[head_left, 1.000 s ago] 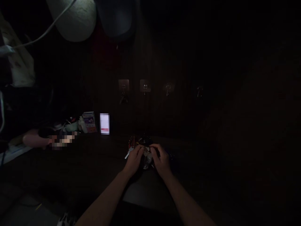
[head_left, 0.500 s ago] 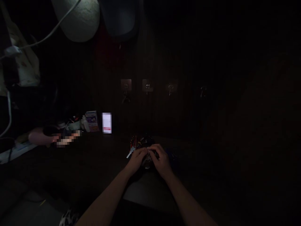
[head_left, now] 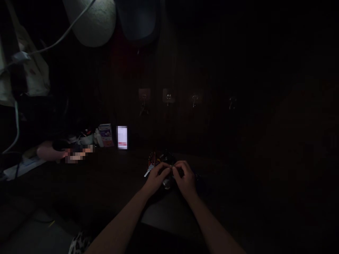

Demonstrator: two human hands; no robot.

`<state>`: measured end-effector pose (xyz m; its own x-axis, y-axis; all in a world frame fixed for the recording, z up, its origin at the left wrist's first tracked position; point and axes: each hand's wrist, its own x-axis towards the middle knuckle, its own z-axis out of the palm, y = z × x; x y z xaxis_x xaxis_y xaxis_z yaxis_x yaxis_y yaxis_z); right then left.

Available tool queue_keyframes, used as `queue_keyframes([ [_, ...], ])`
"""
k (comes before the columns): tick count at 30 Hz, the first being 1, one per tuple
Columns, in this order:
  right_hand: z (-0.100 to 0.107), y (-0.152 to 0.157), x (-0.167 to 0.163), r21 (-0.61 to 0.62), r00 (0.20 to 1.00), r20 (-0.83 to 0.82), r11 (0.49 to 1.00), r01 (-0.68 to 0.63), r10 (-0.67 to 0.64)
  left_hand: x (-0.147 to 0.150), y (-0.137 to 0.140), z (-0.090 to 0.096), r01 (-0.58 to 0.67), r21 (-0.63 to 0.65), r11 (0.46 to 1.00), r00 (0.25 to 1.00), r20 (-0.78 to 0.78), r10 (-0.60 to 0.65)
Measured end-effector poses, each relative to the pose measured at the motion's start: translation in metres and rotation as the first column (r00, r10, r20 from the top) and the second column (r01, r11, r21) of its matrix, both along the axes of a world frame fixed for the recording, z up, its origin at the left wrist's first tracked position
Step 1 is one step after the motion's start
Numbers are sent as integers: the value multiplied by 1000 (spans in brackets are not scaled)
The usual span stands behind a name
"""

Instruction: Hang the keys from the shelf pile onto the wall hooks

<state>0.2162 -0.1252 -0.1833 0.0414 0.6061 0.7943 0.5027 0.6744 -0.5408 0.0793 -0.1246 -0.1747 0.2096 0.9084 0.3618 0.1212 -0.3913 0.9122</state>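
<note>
My left hand [head_left: 158, 178] and my right hand [head_left: 184, 178] meet over the dark table, fingertips pinched close together. Something small sits between them, too dim and covered to name. A silvery key [head_left: 149, 170] lies beside my left fingers, close to a tangle of red and orange pieces [head_left: 153, 157]. Under the hands shows a pale, shiny item [head_left: 166, 183], partly hidden and hard to make out. Dark blue material [head_left: 200, 181] rests right of my right hand.
A lit phone [head_left: 122, 137] stands at the back, beside a small box [head_left: 106, 135]. Left of them lies a pink hair dryer-like object [head_left: 49, 151]. Metal hooks [head_left: 168, 97] line the back wall. A white cable [head_left: 63, 35] crosses the upper left.
The whole view has shifted slightly, so things appear a little farther right. My hands stay together, with the fingers slightly rearranged around the small item.
</note>
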Motion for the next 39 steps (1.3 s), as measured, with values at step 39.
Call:
queue_keyframes([
  [39, -10, 6, 1, -264, 997, -61, 963, -51, 36, -67, 34, 63, -312, -136, 940, 857, 387, 341],
])
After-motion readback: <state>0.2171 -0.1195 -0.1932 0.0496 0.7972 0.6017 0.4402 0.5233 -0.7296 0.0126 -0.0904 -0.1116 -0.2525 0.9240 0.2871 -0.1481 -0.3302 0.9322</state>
